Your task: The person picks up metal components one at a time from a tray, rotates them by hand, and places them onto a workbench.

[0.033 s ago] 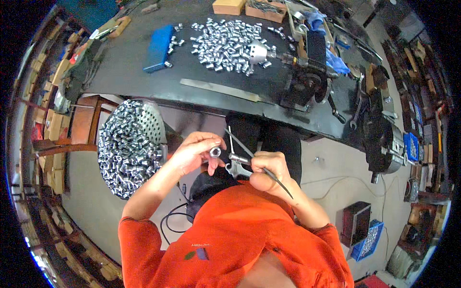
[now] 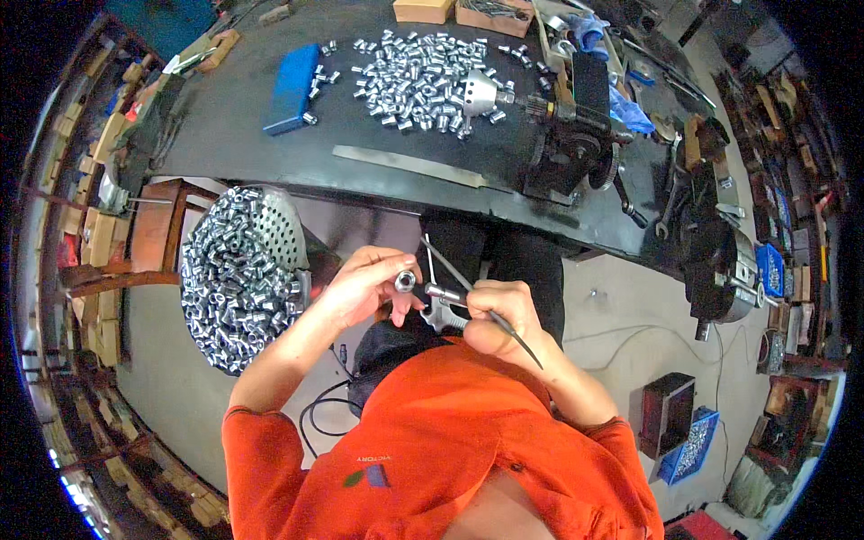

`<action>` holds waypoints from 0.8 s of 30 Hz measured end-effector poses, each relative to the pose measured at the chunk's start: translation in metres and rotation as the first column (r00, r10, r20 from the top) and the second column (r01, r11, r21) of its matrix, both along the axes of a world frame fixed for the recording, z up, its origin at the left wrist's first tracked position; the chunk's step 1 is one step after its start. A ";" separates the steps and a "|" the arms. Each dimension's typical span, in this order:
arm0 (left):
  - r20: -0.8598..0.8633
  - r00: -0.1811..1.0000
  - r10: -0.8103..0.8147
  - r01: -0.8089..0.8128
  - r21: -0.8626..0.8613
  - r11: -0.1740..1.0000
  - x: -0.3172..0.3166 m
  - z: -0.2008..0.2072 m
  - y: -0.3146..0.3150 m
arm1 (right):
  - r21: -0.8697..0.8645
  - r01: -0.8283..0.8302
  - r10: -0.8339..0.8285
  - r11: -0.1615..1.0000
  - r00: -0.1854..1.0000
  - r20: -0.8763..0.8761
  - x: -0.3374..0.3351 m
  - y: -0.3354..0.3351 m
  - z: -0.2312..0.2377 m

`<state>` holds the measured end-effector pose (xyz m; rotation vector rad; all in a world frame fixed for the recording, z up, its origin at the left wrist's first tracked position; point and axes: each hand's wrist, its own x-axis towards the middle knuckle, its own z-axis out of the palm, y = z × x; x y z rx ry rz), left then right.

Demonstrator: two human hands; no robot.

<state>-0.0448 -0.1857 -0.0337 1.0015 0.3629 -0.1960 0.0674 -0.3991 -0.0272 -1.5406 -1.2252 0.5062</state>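
Note:
My left hand [image 2: 369, 279] pinches a short, shiny metal sleeve [image 2: 405, 281], its round bore facing up. Close by on the right, my right hand [image 2: 504, 310] is closed round a long, slim file-like tool [image 2: 520, 342] whose dark end tapers to a point. From the same fist, toward the left, juts a small metal cylinder [image 2: 444, 293]; how it is gripped is hidden. A wrench-like metal piece [image 2: 441, 315] lies at my lap below the hands. One thin light rod [image 2: 429, 258] stands beside the slim tool, and its lower end is hidden.
Left of me, a perforated metal basin [image 2: 281, 227] is heaped with small metal sleeves [image 2: 234, 297]. On the dark bench [image 2: 270, 166] lie another pile of sleeves [image 2: 418, 76], a blue box [image 2: 292, 88], a flat metal bar [image 2: 405, 164] and a black clamping device with a crank [image 2: 576, 148].
The whole view has shifted slightly, with the bench a little further up and left. My hands keep their grip and nearly the same pose.

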 end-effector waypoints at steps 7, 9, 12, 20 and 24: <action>0.016 0.998 0.058 -0.059 0.377 0.924 0.003 -0.003 -0.001 | -0.082 0.033 -0.031 0.996 0.999 0.026 0.002 0.008 -0.001; 0.050 0.998 0.035 -0.057 0.564 0.823 0.004 0.005 -0.001 | -0.102 0.050 -0.044 0.993 0.997 0.064 -0.001 0.012 0.000; 0.076 0.996 -0.037 -0.027 0.698 0.715 0.005 0.011 -0.006 | -0.113 0.073 -0.061 0.991 0.992 0.107 -0.003 0.015 -0.001; 0.294 0.947 -0.128 -0.118 0.689 0.715 0.008 0.019 -0.012 | -0.080 0.112 -0.104 0.990 0.990 0.099 -0.006 0.010 -0.004; 0.099 0.985 -0.141 0.063 0.558 0.827 0.007 0.024 -0.017 | -0.049 0.151 -0.142 0.987 0.979 0.146 -0.008 0.010 -0.003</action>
